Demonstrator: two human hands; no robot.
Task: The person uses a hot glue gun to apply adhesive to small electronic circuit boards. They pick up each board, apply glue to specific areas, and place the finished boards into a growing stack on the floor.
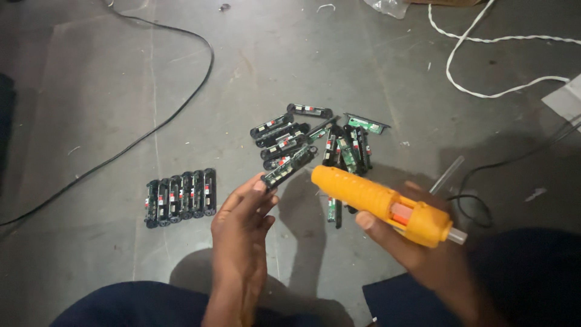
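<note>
My left hand (pixel 242 218) holds one narrow black module with a green circuit board (pixel 289 168) by its near end, raised over the floor. My right hand (pixel 417 245) grips an orange glue gun (pixel 381 203), its nozzle end pointing up-left toward the held module, a clear glue stick poking out at its back. A loose heap of similar black modules (pixel 315 139) lies on the grey floor just beyond both hands. To the left, several modules (pixel 180 197) lie side by side in a neat row.
A black cable (pixel 151 130) curves across the floor at left. A white twisted cord (pixel 484 60) loops at top right. Another black cable (pixel 478 200) and a clear rod lie right of the glue gun. My dark-trousered legs fill the bottom edge.
</note>
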